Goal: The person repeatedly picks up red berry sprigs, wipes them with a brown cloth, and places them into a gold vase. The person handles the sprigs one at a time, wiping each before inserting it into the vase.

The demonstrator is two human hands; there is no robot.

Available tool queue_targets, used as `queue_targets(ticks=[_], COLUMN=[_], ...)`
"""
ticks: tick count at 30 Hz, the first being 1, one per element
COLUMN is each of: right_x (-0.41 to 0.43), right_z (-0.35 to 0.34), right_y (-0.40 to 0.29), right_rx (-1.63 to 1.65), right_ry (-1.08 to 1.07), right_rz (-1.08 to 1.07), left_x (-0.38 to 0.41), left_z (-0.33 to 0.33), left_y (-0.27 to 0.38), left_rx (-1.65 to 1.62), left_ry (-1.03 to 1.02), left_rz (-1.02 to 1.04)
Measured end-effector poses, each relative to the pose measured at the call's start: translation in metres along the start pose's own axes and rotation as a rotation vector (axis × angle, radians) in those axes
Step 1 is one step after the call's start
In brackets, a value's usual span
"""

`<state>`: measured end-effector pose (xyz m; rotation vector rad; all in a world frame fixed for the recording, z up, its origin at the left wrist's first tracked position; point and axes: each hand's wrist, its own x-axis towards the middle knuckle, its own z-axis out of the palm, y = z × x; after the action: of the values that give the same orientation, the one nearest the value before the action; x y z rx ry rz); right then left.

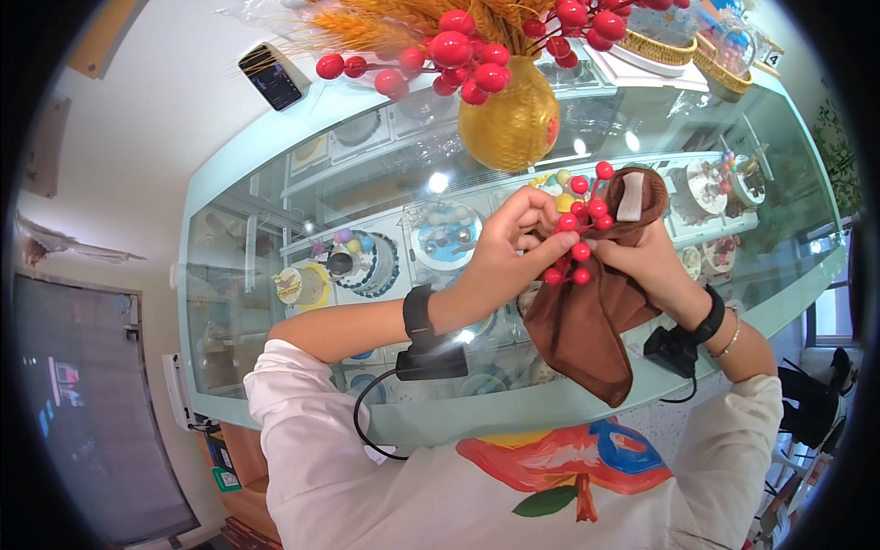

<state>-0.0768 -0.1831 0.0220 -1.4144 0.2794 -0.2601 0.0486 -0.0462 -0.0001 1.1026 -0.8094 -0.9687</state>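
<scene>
A sprig of glossy red artificial berries (597, 208) is between my two hands, above a glass display case. My left hand (526, 237) pinches its stem between thumb and fingers. My right hand (639, 254) holds a folded brown cloth (584, 337), whose lower part hangs down in a point; a pale label shows near its rolled top end. My right thumb lies close to the berry stem; whether it touches the stem I cannot tell. Beyond my hands stands a gold vase (510, 120) with orange dried stalks and more red berries.
The glass display case (289, 148) spans the view, with decorated cakes (371, 261) inside. A smartphone (270, 77) lies at its far left edge. Wicker baskets (656, 49) stand at the far right. Black devices with cables are strapped to both my wrists. A chair stands at the right.
</scene>
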Motion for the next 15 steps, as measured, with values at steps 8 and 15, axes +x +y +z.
queue_targets(ticks=[8,15], right_x=[0.0054,0.0045], right_z=[0.0005,-0.0043], right_y=[0.0035,0.0007], right_rx=[-0.014,-0.185], right_ry=[0.308,0.262], right_rz=[-0.217,-0.295], left_x=[-0.0023,-0.0039], left_z=[0.0023,0.0029], left_y=[-0.0003,0.0015], left_rx=[0.153,0.167], left_ry=[-0.119,-0.082], left_rz=[0.061,0.020])
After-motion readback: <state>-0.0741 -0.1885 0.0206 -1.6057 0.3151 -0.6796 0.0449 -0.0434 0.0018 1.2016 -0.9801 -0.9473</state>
